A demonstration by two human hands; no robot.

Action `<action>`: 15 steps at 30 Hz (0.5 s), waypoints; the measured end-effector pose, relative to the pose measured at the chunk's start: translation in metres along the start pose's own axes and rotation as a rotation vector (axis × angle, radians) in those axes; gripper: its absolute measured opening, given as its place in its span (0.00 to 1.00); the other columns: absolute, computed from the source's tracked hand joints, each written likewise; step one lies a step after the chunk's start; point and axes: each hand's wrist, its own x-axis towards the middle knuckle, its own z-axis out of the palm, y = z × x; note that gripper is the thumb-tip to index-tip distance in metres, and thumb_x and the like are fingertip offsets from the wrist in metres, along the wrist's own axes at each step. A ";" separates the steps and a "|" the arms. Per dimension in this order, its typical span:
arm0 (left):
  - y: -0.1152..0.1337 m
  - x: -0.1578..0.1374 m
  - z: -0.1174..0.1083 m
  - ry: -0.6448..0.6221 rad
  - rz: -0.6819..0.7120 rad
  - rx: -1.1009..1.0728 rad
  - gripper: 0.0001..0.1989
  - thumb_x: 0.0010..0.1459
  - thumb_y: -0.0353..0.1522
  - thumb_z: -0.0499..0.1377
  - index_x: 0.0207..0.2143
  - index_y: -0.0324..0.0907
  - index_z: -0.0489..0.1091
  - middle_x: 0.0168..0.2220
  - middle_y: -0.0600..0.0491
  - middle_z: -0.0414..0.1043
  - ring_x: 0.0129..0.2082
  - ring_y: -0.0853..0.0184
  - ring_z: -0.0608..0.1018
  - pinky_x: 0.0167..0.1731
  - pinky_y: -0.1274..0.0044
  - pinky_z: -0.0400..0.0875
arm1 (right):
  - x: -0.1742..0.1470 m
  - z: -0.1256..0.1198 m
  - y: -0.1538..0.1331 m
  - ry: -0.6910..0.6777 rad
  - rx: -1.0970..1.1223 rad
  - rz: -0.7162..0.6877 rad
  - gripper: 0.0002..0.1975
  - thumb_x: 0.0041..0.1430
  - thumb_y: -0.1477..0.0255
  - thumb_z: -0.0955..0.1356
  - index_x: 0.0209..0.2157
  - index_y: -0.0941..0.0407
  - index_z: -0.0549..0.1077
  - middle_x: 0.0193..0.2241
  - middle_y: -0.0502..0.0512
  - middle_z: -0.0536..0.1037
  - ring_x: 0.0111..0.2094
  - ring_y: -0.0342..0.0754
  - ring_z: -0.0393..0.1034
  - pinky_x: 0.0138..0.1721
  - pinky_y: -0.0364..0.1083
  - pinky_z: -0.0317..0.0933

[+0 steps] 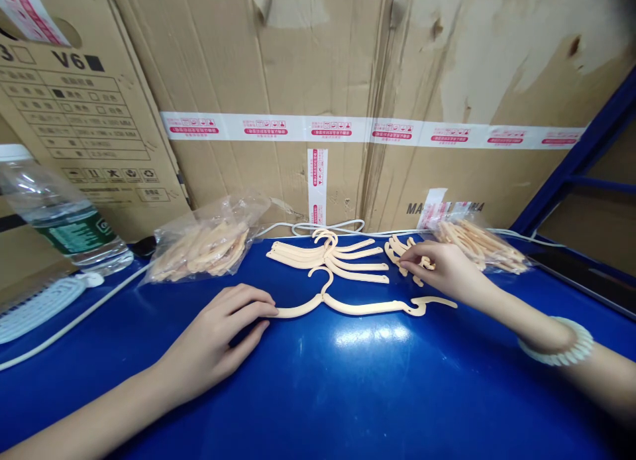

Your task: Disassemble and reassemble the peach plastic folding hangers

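Note:
A beige plastic hanger (368, 307) lies on the blue table with its hook pointing away from me. A hooked end piece (416, 307) is at its right arm's end, with a thin tip reaching further right. My left hand (231, 327) grips the hanger's left end between thumb and fingers. Over a small pile of beige hooked pieces (394, 246), my right hand (442, 268) has its fingers closed on one of them; the fingers partly hide it. Behind the hanger, several more hangers (298, 254) lie stacked, their arms fanned out to the right.
Clear bags of beige parts lie at the back left (203, 248) and back right (481, 244). A water bottle (69, 215) and a light blue hairbrush (42, 307) are at far left. White cable (342, 227) runs along the cardboard boxes (278, 62). A dark flat device (591, 284) lies right.

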 end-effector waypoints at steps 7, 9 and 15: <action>0.001 0.000 0.000 0.003 0.000 -0.010 0.11 0.65 0.27 0.51 0.44 0.45 0.72 0.44 0.49 0.73 0.44 0.63 0.75 0.44 0.71 0.70 | -0.001 0.007 -0.006 -0.056 0.059 -0.057 0.09 0.60 0.69 0.66 0.36 0.56 0.78 0.33 0.56 0.80 0.34 0.51 0.74 0.37 0.49 0.67; 0.000 0.000 0.000 -0.003 -0.001 -0.009 0.11 0.65 0.27 0.51 0.44 0.45 0.72 0.44 0.49 0.73 0.43 0.63 0.75 0.44 0.70 0.70 | -0.001 0.010 -0.008 -0.081 0.077 -0.083 0.09 0.60 0.70 0.66 0.39 0.56 0.78 0.34 0.56 0.80 0.35 0.51 0.74 0.38 0.49 0.67; -0.001 0.002 -0.001 -0.026 0.030 0.033 0.11 0.64 0.26 0.52 0.43 0.45 0.72 0.44 0.49 0.74 0.43 0.63 0.75 0.43 0.70 0.71 | 0.001 0.017 -0.019 -0.138 0.085 -0.127 0.08 0.61 0.72 0.67 0.39 0.57 0.78 0.33 0.57 0.79 0.34 0.50 0.73 0.37 0.48 0.67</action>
